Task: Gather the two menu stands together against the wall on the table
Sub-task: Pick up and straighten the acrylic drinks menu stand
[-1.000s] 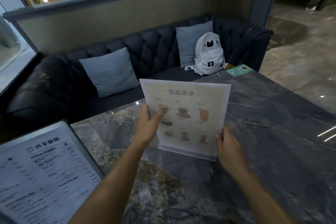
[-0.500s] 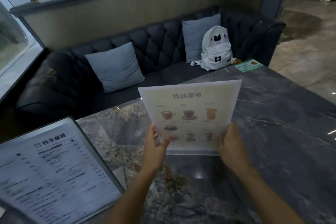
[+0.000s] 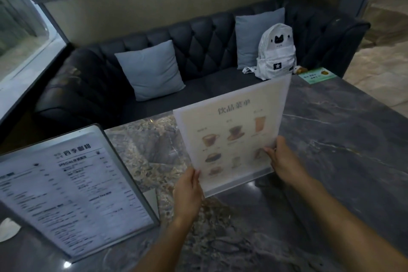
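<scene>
While both hands grip it, drinks menu stand (image 3: 234, 130) tilts above marble table (image 3: 331, 143), base edge apparently off surface. Left hand (image 3: 187, 192) pinches lower left corner; right hand (image 3: 284, 161) clamps lower right edge, thumb on front. Two menu stands counted: second, framed text menu stand (image 3: 72, 185), stands at table's left side, well apart from first. Behind table: one dark sofa (image 3: 198, 35), two grey cushions (image 3: 150, 68), one white backpack (image 3: 276, 51). One green card (image 3: 318, 75) lies at table's far corner.
</scene>
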{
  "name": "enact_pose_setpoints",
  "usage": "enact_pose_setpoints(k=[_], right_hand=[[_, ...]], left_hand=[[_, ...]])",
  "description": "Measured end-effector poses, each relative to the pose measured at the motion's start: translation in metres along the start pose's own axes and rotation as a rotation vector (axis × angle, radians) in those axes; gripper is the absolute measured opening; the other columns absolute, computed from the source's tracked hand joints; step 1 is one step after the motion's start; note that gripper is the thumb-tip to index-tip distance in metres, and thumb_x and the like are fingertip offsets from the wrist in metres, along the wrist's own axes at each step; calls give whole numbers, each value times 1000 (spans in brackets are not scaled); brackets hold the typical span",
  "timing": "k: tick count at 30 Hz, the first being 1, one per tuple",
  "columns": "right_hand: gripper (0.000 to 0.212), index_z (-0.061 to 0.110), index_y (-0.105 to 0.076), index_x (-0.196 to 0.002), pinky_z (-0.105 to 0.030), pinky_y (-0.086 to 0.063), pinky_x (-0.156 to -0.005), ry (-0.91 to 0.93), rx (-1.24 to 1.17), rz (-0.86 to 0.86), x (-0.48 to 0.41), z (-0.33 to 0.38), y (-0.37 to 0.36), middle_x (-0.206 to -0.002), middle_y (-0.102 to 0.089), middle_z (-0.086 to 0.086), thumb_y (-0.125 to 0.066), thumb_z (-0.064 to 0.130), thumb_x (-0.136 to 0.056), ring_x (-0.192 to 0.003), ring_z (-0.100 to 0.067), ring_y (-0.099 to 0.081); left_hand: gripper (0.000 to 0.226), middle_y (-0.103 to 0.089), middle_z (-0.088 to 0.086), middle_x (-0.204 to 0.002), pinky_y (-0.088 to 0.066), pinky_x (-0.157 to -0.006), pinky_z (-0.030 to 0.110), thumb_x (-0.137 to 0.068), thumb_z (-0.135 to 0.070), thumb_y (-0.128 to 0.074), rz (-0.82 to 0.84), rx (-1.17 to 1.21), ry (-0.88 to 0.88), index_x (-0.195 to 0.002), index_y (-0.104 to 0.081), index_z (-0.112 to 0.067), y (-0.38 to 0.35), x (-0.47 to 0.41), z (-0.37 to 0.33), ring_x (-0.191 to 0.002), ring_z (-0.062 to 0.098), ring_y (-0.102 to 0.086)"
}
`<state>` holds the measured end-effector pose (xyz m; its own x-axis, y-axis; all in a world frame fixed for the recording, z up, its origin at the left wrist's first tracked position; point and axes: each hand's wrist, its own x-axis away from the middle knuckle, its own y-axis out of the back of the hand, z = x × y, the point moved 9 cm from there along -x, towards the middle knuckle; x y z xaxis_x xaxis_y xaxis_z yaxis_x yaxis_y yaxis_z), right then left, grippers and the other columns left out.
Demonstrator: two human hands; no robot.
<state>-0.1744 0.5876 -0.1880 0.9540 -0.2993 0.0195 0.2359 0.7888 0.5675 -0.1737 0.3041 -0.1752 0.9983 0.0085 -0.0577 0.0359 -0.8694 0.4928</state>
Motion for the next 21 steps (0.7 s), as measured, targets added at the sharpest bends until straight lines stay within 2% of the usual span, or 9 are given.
enact_pose_setpoints(k=[3, 5, 8, 12, 16, 19, 21], right_hand=[[23, 43, -26, -81, -30, -34, -62, 0, 26, 1, -3, 1, 2, -77, -45, 14, -47, 37, -89, -70, -10, -47], [22, 42, -27, -81, -26, -32, -54, -1, 32, 11, -4, 1, 2, -75, -43, 19, -47, 39, -88, -67, -1, -46], [19, 42, -29, -86, -19, -33, -53, 27, 31, 4, -1, 3, 3, -78, -45, 21, -47, 39, -88, -70, 3, -46], [16, 37, -33, -89, -32, -43, -66, 16, 10, -10, 0, -1, 3, -84, -49, 13, -49, 36, -87, -76, -9, -52], [14, 39, -35, -91, -24, -40, -60, 61, 32, -31, 7, 6, 5, -80, -49, 18, -48, 39, -87, -72, 0, -49], [19, 28, -44, -103, -34, -48, -72, 54, 50, -76, 15, 10, 8, -94, -57, 6, -46, 40, -88, -81, -14, -57], [27, 13, -49, -106, -36, -48, -70, 52, 140, -141, 21, 14, 12, -93, -63, -6, -46, 35, -90, -80, -26, -59]], left_hand=[[20, -68, 9, -96, -52, -82, 47, -94, -16, -42, -7, -14, -9, -90, -60, -11, -1, -2, 3, -86, 24, -62], [19, -68, 8, -99, -52, -82, 48, -94, -16, -42, -12, -7, -27, -93, -61, -12, 0, -1, 2, -87, 23, -62], [20, -67, 1, -103, -53, -83, 46, -95, -16, -42, -12, 3, -47, -99, -61, -16, 0, -1, 0, -90, 20, -62], [18, -67, 0, -91, -53, -80, 44, -94, -16, -43, -17, 7, -47, -86, -59, -21, 0, 0, 1, -82, 16, -62], [22, -64, -4, -79, -50, -73, 39, -93, -16, -46, -15, 36, -41, -76, -56, -24, 1, 2, 3, -74, 12, -59], [27, -62, -4, -77, -47, -68, 35, -93, -17, -46, 0, 68, -18, -71, -53, -29, 0, 3, 4, -73, 14, -57], [29, -60, -5, -75, -44, -65, 28, -93, -19, -46, 14, 93, 1, -68, -52, -31, 0, 2, 4, -70, 13, -55]])
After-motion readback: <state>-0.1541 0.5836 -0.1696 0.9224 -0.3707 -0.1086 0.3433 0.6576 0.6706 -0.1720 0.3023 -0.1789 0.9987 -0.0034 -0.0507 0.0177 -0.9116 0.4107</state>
